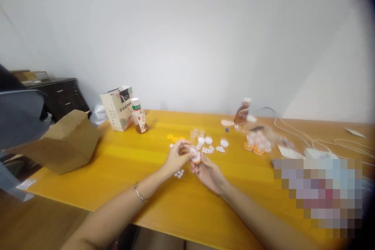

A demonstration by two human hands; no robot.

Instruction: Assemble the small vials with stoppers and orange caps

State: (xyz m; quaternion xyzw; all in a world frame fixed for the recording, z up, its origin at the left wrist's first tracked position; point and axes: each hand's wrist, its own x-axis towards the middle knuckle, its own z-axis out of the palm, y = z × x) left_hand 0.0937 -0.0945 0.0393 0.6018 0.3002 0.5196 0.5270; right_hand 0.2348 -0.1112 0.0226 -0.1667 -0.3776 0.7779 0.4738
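Note:
Over the middle of the table, my left hand (pixel 177 156) and my right hand (pixel 208 174) meet at a small round white plastic piece with an orange base (pixel 195 159). My right fingers cup it from below and the side. At its top, my left thumb and fingers are pinched together. Some blur hides its detail. Just beyond lie several white round caps (pixel 208 140), flat white cut-out pieces (pixel 208 150), clear cups (pixel 193 134) and yellow discs (pixel 175 139). Several small white discs (pixel 179 173) lie below my left hand.
An open brown paper bag (pixel 70 140) stands at the left edge. Behind are a printed box (pixel 117 111), a labelled bottle (pixel 140 119) and a brown bottle (pixel 242 113). Pinkish-white pieces with orange bases (pixel 258 142) cluster right, near white cables (pixel 295 131) and a pixelated patch (pixel 325 195).

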